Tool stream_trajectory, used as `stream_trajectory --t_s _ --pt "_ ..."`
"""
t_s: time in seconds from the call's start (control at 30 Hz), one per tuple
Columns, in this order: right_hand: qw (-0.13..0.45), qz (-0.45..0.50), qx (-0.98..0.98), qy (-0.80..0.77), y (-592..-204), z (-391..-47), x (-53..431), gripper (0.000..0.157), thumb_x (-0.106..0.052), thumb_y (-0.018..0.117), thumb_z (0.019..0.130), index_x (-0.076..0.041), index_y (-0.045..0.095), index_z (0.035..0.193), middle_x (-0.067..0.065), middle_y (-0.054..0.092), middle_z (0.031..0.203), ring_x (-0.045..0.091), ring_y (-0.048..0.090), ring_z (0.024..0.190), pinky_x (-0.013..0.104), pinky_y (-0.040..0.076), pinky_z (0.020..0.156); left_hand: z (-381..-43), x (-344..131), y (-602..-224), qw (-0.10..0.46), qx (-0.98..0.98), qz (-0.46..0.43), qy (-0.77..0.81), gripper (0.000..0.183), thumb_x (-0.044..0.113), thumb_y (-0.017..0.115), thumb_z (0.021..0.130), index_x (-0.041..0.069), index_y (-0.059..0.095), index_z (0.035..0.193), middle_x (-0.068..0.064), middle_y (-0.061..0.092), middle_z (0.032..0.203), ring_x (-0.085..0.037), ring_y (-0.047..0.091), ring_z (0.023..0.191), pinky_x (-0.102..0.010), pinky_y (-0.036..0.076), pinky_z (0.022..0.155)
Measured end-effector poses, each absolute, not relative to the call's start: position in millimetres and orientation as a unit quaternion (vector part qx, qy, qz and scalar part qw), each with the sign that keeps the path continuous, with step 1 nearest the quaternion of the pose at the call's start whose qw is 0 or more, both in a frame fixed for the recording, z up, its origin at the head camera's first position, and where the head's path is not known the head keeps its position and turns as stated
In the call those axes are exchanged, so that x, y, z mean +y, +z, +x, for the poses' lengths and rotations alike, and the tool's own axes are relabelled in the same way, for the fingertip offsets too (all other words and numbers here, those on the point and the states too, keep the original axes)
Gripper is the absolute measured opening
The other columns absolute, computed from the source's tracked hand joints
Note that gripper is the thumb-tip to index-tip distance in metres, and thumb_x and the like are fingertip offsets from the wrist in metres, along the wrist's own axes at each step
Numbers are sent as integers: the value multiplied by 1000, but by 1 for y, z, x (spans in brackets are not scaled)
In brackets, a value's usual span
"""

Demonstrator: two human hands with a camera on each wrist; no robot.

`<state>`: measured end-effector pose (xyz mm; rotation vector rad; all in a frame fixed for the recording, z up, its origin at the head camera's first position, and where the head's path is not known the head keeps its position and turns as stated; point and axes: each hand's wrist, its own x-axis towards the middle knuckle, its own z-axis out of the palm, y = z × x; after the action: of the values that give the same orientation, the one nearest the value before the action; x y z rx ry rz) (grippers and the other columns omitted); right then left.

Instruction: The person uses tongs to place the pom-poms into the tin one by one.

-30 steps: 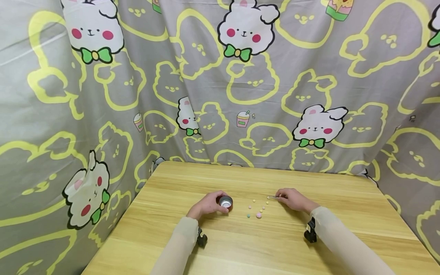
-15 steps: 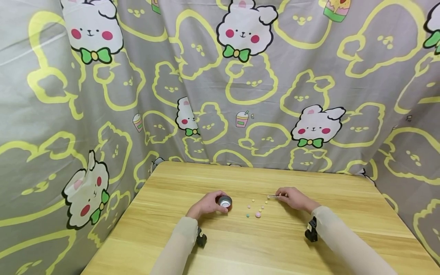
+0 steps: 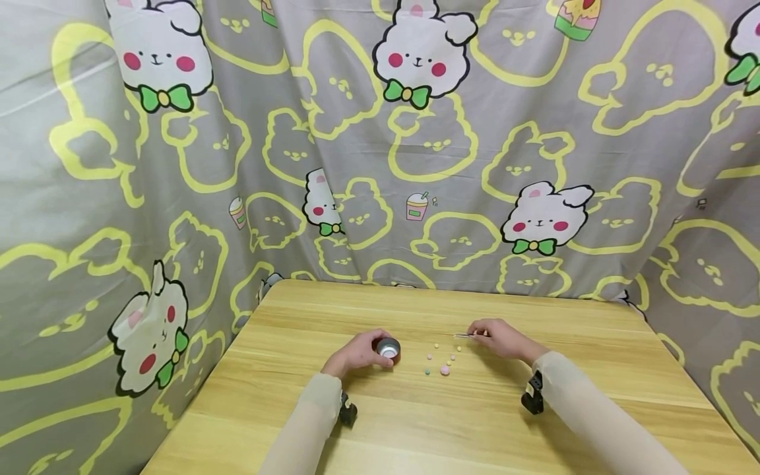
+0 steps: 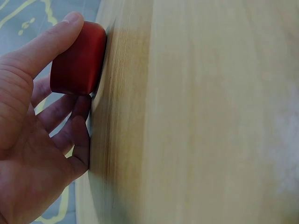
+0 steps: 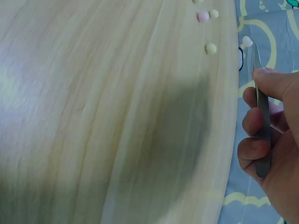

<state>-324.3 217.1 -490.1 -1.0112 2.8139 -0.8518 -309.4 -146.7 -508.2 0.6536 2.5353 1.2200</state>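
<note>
My left hand (image 3: 358, 350) holds a small round tin (image 4: 78, 58), red outside with a silvery inside, thumb on one side and fingers on the other. It stands low on the table with its open top up. To the right, my right hand (image 3: 501, 338) grips metal tweezers (image 5: 263, 116) between thumb and curled fingers. A small pale ball (image 5: 247, 41) sits at the tweezers' tips, raised above the tabletop. Between the hands lie several small balls, among them a teal one (image 3: 427, 372), a larger pink one (image 3: 444, 371) and a yellow one (image 3: 436, 346).
The wooden table (image 3: 392, 429) reaches back to a grey curtain (image 3: 368, 152) with rabbit prints, which also hangs along both sides. A black wrist camera (image 3: 348, 412) is strapped on the left sleeve, and another camera (image 3: 532, 394) on the right.
My right hand has risen a little and shifted left, carrying the tweezers and the pale ball up from the table. The left hand and the tin stay in place.
</note>
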Motion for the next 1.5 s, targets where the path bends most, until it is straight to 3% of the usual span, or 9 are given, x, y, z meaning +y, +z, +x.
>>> stream_trajectory --t_s 0.57,0.97,1.3,1.5 --pt "11 -355 895 -269 -471 -325 185 14 -10 56 95 -10 67 103 -1 64 93 11 56 81 31 46 69 -313 -147 -509 122 875 224 412 44 18 82 75 12 61 113 0 60 105 -18 54 98 -38 41 87" --pt "14 -378 885 -270 -469 -325 155 14 -11 56 95 -10 67 104 0 64 90 9 54 77 31 45 67 -312 -146 -508 121 875 234 406 46 17 82 75 10 60 114 -1 61 105 -19 55 97 -35 43 85" --pt "12 -392 878 -275 -465 -325 135 13 -11 56 95 -11 67 102 -7 61 86 7 53 75 28 44 66 -313 -146 -510 126 875 220 412 44 17 82 74 12 61 113 1 60 105 -18 55 98 -37 42 86" --pt "14 -406 873 -270 -465 -325 126 13 -11 57 95 -10 67 102 -1 64 88 6 52 72 27 44 64 -313 -146 -510 126 874 220 414 43 16 82 74 13 61 111 1 60 103 -17 56 94 -36 44 83"
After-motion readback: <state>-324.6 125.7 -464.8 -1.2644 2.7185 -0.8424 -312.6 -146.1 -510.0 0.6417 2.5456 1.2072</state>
